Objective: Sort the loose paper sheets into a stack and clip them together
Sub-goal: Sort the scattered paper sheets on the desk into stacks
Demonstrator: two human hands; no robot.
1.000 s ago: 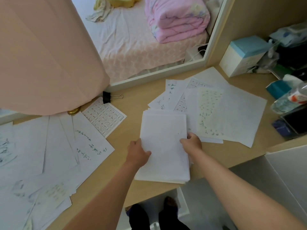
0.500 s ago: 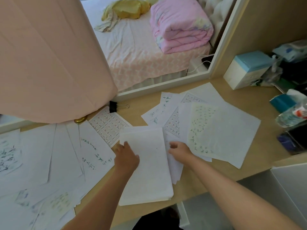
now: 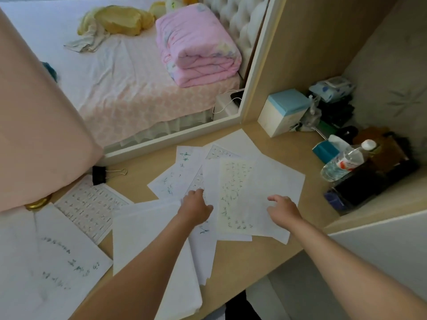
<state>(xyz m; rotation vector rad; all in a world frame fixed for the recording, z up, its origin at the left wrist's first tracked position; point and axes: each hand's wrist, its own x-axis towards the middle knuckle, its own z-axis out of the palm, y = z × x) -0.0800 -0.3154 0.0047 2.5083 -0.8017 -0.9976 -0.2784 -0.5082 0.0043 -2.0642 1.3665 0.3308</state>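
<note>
Right hand hangs loose-fingered over the fanned sheets; left hand curls at their left edge, grip unclear; the fan spreads away and rightward from both; the stack lies under the left forearm; clip far left on the tabletop.

Soft, even daylight with a cool cast fills the scene, brightest on the white bedsheet far left of the blue-lidded box, while the clutter just right of the box sinks into dim, nearly black shade. Shadows are faint and soft-edged, with no hard glare, only small highlights on the water bottle below and right of the box. The wide lens splays the pale frame left of the box, and handwriting on the paper sheets below it is soft, smeared most toward the far lower left.
</note>
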